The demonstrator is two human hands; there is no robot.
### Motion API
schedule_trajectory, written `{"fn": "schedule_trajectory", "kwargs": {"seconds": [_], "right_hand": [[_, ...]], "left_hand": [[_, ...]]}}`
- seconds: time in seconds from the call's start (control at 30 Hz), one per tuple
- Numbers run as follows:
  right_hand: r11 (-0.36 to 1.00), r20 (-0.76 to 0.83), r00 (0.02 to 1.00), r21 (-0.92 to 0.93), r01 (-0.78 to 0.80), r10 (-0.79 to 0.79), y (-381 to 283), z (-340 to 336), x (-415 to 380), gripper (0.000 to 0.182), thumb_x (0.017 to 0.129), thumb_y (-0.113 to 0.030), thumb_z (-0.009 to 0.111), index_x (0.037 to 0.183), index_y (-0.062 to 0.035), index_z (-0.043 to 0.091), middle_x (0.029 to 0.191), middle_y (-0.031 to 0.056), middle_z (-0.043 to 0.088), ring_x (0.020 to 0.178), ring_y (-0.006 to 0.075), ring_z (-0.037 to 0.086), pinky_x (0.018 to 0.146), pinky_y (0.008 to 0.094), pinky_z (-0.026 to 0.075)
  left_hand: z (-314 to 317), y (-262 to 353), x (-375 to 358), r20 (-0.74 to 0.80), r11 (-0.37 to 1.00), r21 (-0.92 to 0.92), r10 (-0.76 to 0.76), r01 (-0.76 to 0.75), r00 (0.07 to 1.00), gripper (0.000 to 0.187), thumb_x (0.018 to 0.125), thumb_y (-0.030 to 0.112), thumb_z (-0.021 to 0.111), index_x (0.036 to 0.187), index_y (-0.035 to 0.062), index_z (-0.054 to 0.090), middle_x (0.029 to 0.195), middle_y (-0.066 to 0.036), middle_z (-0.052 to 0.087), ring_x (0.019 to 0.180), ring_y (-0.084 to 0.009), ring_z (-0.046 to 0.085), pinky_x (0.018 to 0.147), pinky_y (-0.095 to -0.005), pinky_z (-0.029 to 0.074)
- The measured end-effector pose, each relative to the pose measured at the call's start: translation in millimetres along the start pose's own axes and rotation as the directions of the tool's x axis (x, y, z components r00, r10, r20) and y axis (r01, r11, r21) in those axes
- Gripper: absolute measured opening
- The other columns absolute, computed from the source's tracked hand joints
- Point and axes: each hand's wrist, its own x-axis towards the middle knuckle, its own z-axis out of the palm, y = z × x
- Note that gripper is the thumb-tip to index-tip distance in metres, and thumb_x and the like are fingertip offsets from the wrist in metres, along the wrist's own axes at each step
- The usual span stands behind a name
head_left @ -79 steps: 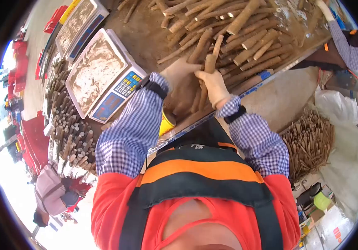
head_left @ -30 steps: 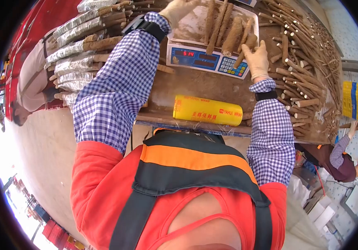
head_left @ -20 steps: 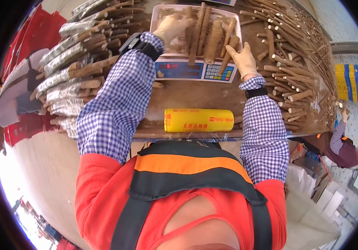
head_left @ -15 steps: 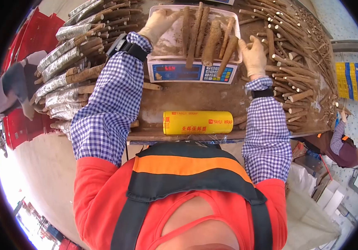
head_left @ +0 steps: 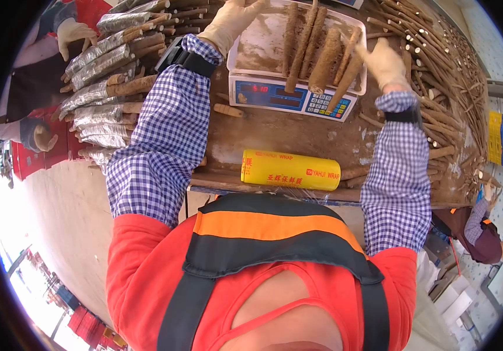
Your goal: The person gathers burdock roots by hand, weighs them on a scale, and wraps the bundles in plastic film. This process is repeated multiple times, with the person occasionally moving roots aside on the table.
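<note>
A white digital scale (head_left: 292,99) with a blue panel and red digits stands in front of me. Several brown yam roots (head_left: 325,61) lie side by side across its dirt-smeared tray (head_left: 257,50), the thick one in the middle. My left hand (head_left: 233,24), in a pale glove, reaches over the tray's back left corner, fingers stretched out and holding nothing. At the right rim, my gloved right hand (head_left: 386,64) has its fingers apart, fingertips right beside the upper end of the rightmost root. A yellow roll of plastic wrap (head_left: 290,169) lies at the table's near edge.
Wrapped bundles of roots (head_left: 108,61) are stacked on the left, with another person's gloved hand (head_left: 75,36) beside them. Loose roots (head_left: 433,70) pile up on the right. A short root piece (head_left: 228,110) lies left of the scale. Another person (head_left: 491,234) is at the far right.
The view has shifted, so the scale and table sit further right. The red reading on the scale has changed. The other person's hands at the left now show near the wrapped bundles.
</note>
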Motion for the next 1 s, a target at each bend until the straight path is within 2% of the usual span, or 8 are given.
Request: {"fn": "schedule_trajectory", "kwargs": {"seconds": [0.1, 0.23, 0.37, 0.57, 0.63, 0.7, 0.87, 1.0], "right_hand": [[0.999, 0.177, 0.984, -0.049, -0.015, 0.023, -5.2, 32.5, -29.2, 0.083, 0.085, -0.054, 0.057, 0.143, -0.0003, 0.032, 0.114, 0.0274, 0.063, 0.109, 0.0384, 0.061, 0.095, 0.0414, 0.047], [0.927, -0.010, 1.000, 0.375, 0.009, -0.006, 17.0, 72.4, -23.1, 0.072, 0.083, -0.046, 0.064, 0.137, -0.0031, 0.045, 0.114, 0.0231, 0.064, 0.108, 0.0364, 0.062, 0.094, 0.0389, 0.048], [0.783, -0.204, 0.978, 0.603, 0.154, -0.035, -20.2, 37.4, -33.9, 0.056, 0.091, -0.044, 0.053, 0.129, -0.0032, 0.050, 0.111, 0.0237, 0.065, 0.098, 0.0371, 0.066, 0.087, 0.0433, 0.052], [0.896, -0.691, 0.721, 0.285, 0.341, -0.055, -43.8, 88.0, -9.0, 0.061, 0.084, -0.040, 0.065, 0.126, 0.0025, 0.052, 0.116, 0.0245, 0.058, 0.105, 0.0417, 0.056, 0.089, 0.0473, 0.048], [0.792, -0.568, 0.810, 0.557, 0.250, 0.144, -38.0, 104.2, -9.5, 0.062, 0.083, -0.037, 0.067, 0.126, 0.0044, 0.051, 0.117, 0.0266, 0.059, 0.105, 0.0406, 0.058, 0.088, 0.0464, 0.048], [0.648, -0.328, 0.934, 0.744, 0.163, 0.143, -39.4, 96.0, -15.5, 0.060, 0.082, -0.036, 0.067, 0.124, 0.0029, 0.053, 0.120, 0.0273, 0.058, 0.106, 0.0403, 0.059, 0.088, 0.0461, 0.048], [0.684, -0.317, 0.938, 0.715, 0.142, 0.137, -44.4, 100.3, -2.6, 0.056, 0.088, -0.048, 0.058, 0.115, 0.0008, 0.061, 0.106, 0.0254, 0.065, 0.101, 0.0411, 0.061, 0.086, 0.0448, 0.048], [0.767, -0.189, 0.982, 0.634, 0.102, 0.026, -54.2, 88.9, -5.7, 0.064, 0.092, -0.059, 0.045, 0.103, -0.0013, 0.068, 0.106, 0.0232, 0.066, 0.101, 0.0407, 0.061, 0.088, 0.0456, 0.048]], "left_hand": [[8.1, -19.7, 2.5, -0.052, 0.901, 0.432, 0.079, -0.048, 0.996, 0.049, 0.094, 0.043, 0.059, 0.116, 0.0000, 0.063, 0.105, -0.015, 0.068, 0.100, -0.0231, 0.064, 0.086, -0.0324, 0.050], [65.8, -2.2, -12.0, -0.070, 0.919, 0.328, -0.210, 0.221, 0.975, 0.042, 0.084, 0.030, 0.070, 0.112, -0.0010, 0.063, 0.104, -0.019, 0.068, 0.095, -0.0270, 0.066, 0.081, -0.0365, 0.054], [93.5, -33.3, -3.1, -0.145, 0.822, 0.567, 0.157, -0.048, 0.977, 0.045, 0.073, 0.014, 0.070, 0.116, 0.0014, 0.063, 0.106, -0.021, 0.067, 0.100, -0.0340, 0.065, 0.087, -0.0369, 0.052], [96.7, -6.0, -3.6, 0.025, 0.918, -0.355, -0.181, 0.178, 0.983, 0.040, 0.073, 0.011, 0.067, 0.112, -0.0004, 0.064, 0.092, -0.018, 0.070, 0.088, -0.0289, 0.068, 0.079, -0.0371, 0.053], [113.1, -17.2, -7.4, -0.046, 0.983, -0.155, -0.106, 0.098, 0.993, 0.039, 0.076, 0.015, 0.067, 0.112, -0.0020, 0.063, 0.093, -0.021, 0.068, 0.083, -0.0339, 0.067, 0.076, -0.0403, 0.053], [134.6, -31.8, -20.8, -0.205, 0.760, 0.641, 0.304, -0.107, 0.930, 0.043, 0.084, 0.016, 0.063, 0.122, -0.0027, 0.057, 0.104, -0.026, 0.064, 0.090, -0.0415, 0.063, 0.078, -0.0429, 0.052], [145.4, -22.8, -22.1, -0.166, 0.985, -0.170, -0.010, -0.019, 0.986, 0.042, 0.096, 0.022, 0.052, 0.130, -0.0031, 0.050, 0.119, -0.024, 0.059, 0.105, -0.0358, 0.059, 0.089, -0.0368, 0.048], [149.0, 3.3, -37.5, -0.103, 0.937, -0.329, -0.162, 0.121, 0.981, 0.057, 0.098, 0.037, 0.054, 0.138, 0.0011, 0.036, 0.114, -0.015, 0.059, 0.091, -0.0251, 0.060, 0.074, -0.0335, 0.053]]}}
